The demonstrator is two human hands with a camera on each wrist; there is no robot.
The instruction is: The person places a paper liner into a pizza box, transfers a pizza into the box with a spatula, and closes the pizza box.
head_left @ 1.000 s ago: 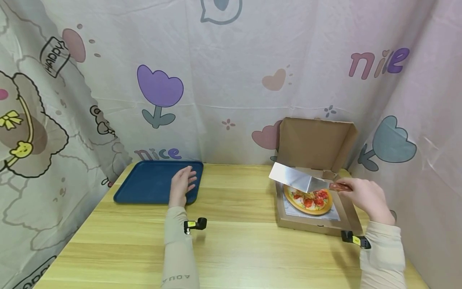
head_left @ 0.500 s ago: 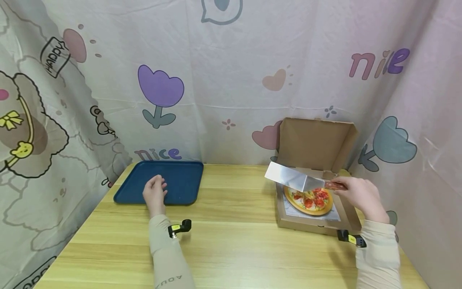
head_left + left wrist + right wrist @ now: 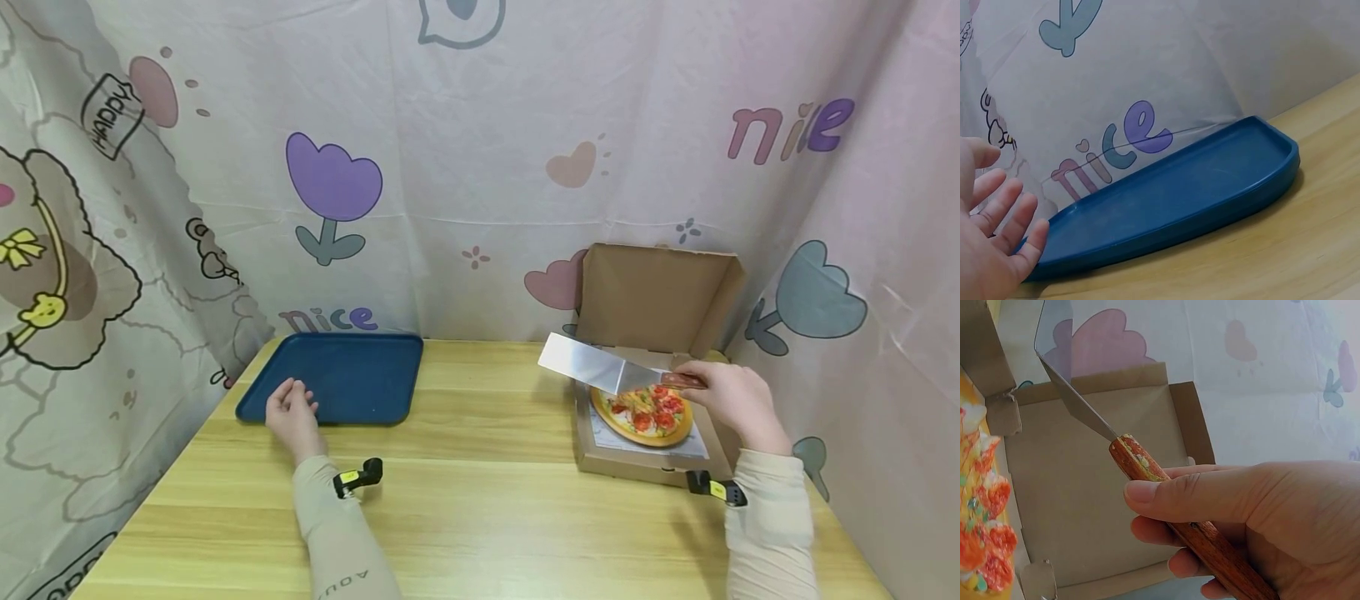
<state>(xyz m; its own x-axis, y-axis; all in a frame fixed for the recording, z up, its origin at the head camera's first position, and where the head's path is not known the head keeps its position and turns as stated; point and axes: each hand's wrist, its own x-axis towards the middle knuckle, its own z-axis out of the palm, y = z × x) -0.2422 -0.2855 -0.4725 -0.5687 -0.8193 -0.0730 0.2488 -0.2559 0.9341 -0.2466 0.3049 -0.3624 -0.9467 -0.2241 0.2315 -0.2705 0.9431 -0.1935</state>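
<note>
Spatula (image 3: 637,377) gripped in my right hand (image 3: 738,404), frame right, I'm seemingly lining up; pizza (image 3: 648,421) likely needs a lower blade (image 3: 579,362). My left hand (image 3: 295,423), frame left, hangs relaxed.

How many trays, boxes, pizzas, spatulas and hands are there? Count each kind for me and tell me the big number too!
Blue tray: 1
Cardboard box: 1
Pizza: 1
Spatula: 1
Hands: 2 (left hand, right hand)
Total: 6
</note>
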